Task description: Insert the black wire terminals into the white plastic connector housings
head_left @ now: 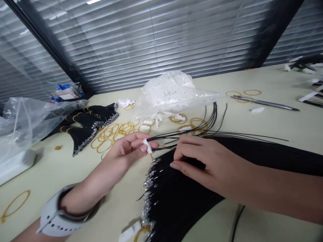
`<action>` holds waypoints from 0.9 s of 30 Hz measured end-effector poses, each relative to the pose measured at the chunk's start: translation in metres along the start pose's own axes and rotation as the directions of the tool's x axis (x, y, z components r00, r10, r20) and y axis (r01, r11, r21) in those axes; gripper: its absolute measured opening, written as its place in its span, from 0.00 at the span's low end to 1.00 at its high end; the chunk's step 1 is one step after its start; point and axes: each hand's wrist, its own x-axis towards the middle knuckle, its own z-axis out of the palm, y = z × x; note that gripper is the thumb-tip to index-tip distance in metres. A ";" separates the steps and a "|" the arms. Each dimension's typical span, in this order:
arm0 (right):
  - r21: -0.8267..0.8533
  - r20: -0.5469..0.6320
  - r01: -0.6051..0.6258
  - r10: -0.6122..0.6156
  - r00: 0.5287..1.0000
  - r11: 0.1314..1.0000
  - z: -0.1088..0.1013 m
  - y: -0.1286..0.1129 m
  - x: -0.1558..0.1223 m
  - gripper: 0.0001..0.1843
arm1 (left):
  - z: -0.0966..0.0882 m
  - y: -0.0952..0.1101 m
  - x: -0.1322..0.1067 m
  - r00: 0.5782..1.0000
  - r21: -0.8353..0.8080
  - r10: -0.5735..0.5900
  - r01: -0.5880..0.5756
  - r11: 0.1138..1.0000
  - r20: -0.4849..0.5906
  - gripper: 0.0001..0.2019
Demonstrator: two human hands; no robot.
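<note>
A small white connector housing is pinched between the thumb and fingers of my left hand. Several thin black wires run from it to the right, passing behind my right hand. That hand is over a thick bundle of black wires with its thumb and fingers drawn together; whether a wire is between them, I cannot make out. The bundle's bare metal terminals form a silvery edge on its left side.
Behind the hands lie yellow rubber bands, loose white housings and a clear bag of white parts. Tied black wire bundles and a plastic bag are at left. At right lies a silver pen-like tool.
</note>
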 end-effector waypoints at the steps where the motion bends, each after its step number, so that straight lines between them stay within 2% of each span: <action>1: -0.014 -0.024 -0.014 0.013 1.000 1.000 0.000 0.000 0.000 0.07 | 0.000 0.000 0.000 1.000 0.003 0.001 -0.001 1.000 -0.001 0.09; 5: -0.072 -0.130 -0.089 0.079 0.988 0.993 -0.001 0.003 0.003 0.06 | 0.000 0.002 -0.001 1.000 0.004 -0.004 0.004 1.000 -0.003 0.09; 9: -0.149 -0.150 -0.110 0.087 0.985 0.983 0.000 0.005 0.004 0.05 | 0.004 0.002 -0.003 0.999 -0.010 -0.029 0.029 1.000 0.016 0.09; 15: -0.312 -0.148 0.033 -0.083 0.985 0.950 0.007 0.008 0.000 0.08 | 0.007 0.001 -0.008 0.995 -0.007 -0.062 0.063 0.998 0.076 0.08; 20: -0.380 -0.163 0.180 -0.257 0.953 0.908 0.008 0.005 -0.004 0.10 | 0.007 0.001 -0.008 0.994 -0.004 -0.079 0.079 0.997 0.074 0.09; 27: -0.395 -0.174 0.232 -0.320 0.931 0.889 0.010 0.004 -0.005 0.09 | 0.009 0.004 -0.008 0.992 -0.011 -0.098 0.099 0.995 0.074 0.08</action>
